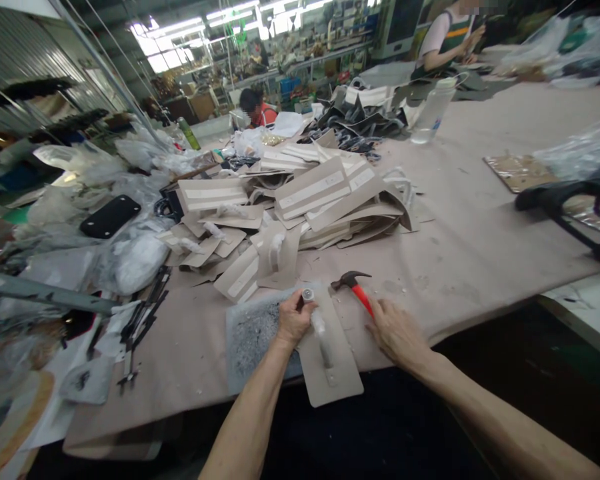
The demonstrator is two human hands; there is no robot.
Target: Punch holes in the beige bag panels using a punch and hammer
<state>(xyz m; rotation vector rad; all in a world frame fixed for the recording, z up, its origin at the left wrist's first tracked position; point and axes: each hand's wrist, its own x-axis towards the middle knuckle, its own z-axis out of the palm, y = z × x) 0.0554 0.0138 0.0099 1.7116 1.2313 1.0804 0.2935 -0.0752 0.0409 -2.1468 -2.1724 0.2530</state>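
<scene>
My left hand (294, 319) is closed round a short metal punch (307, 294), whose round end points up; its lower end is hidden. Under it lies a beige panel (337, 357) with a plastic-wrapped handle (324, 343) fixed along its middle. This panel rests partly on a scuffed grey slab (253, 340) and juts past the table's front edge. To the right, my right hand (393, 330) grips the red handle of a claw hammer (363, 297). The hammer's dark head is low over the table, beside the panel's far corner.
A heap of beige panels (330, 193) spreads behind my hands. Farther back stand a clear bottle (433, 113) and dark straps (355, 117). Plastic bags (135, 260) crowd the left. A black frame (565, 203) lies on the right. Two other people are in the background.
</scene>
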